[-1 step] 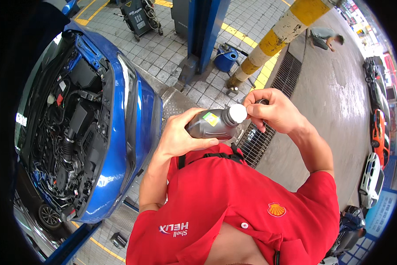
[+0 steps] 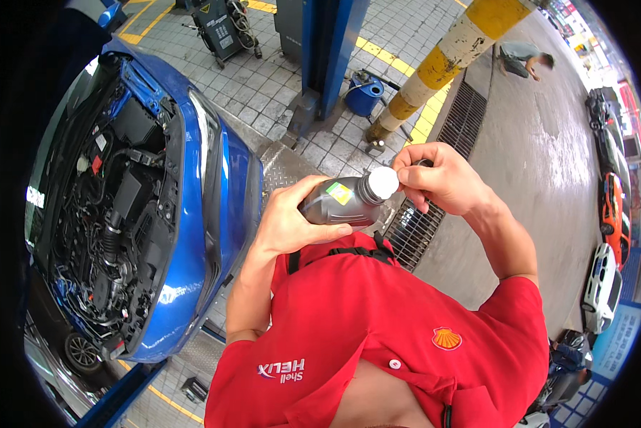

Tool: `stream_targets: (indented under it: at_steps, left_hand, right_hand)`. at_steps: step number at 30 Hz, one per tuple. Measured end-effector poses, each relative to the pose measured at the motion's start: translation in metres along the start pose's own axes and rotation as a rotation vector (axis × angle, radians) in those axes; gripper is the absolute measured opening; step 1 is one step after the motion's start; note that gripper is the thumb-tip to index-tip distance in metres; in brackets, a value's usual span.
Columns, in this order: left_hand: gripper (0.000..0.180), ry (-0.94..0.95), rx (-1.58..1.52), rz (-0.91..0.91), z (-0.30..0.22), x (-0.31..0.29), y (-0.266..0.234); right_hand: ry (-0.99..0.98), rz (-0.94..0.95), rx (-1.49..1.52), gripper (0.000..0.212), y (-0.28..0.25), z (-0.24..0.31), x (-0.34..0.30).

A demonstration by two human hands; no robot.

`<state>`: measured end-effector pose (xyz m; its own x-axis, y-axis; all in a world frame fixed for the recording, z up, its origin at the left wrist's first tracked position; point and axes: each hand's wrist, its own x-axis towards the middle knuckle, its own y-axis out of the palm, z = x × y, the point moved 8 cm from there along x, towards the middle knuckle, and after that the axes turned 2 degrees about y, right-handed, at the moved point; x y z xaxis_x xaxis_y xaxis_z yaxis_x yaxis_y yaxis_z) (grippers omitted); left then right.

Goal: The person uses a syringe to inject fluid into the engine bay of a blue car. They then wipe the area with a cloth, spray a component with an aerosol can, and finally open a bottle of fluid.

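Note:
My left hand [image 2: 288, 220] is wrapped around a dark grey plastic bottle [image 2: 349, 211] with a small green and yellow label. Tilted to the right, the bottle has its neck toward my other hand. A white seal [image 2: 382, 183] covers its mouth. Thumb and forefinger of my right hand [image 2: 438, 177] pinch together at the right edge of that seal. Tucked in the same hand's curled fingers is a dark, round cap [image 2: 425, 163], mostly hidden.
To the left stands a blue car [image 2: 192, 235] with its engine bay [image 2: 114, 214] exposed. Beyond my hands are a blue lift post [image 2: 331, 57], a yellow and white pole [image 2: 442, 64], a blue bucket [image 2: 365, 96] and a floor grate [image 2: 463, 121]. A person [image 2: 524, 60] crouches at the far right.

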<state>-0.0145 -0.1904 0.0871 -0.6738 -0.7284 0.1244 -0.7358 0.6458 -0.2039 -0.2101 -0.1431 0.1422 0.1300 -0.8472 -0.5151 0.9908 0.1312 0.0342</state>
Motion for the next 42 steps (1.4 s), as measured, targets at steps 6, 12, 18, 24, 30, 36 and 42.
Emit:
stream_targets:
  at_steps: [6, 12, 18, 24, 30, 36, 42]
  left_hand:
    - [0.071, 0.007, 0.021, 0.016, 0.016, -0.007, -0.005]
    - [0.073, 0.021, 0.010, 0.078, 0.024, -0.013, -0.008]
    - [0.074, 0.033, -0.035, 0.150, 0.031, -0.010, -0.007]
    - [0.075, 0.063, -0.065, 0.258, 0.029, -0.007, 0.002]
    - [0.074, 0.060, -0.124, 0.332, 0.030, -0.010, 0.008]
    - [0.076, 0.040, -0.158, 0.290, 0.031, -0.017, 0.011]
    - [0.076, 0.024, -0.126, 0.243, 0.033, -0.021, 0.004]
  right_hand:
    - [-0.074, -0.272, 0.178, 0.018, -0.067, -0.033, 0.025]
    - [-0.138, -0.765, -1.105, 0.031, -0.187, -0.071, 0.029]
    - [-0.103, -0.105, -0.411, 0.028, -0.010, -0.001, 0.003]
    - [-0.195, 0.260, -0.438, 0.028, 0.044, 0.007, -0.001]
    - [0.057, 0.362, -0.292, 0.020, 0.054, 0.000, 0.005]
    - [0.101, 0.317, -0.340, 0.018, 0.057, -0.006, 0.005]
    - [0.088, 0.277, -0.304, 0.018, 0.062, -0.005, 0.008]
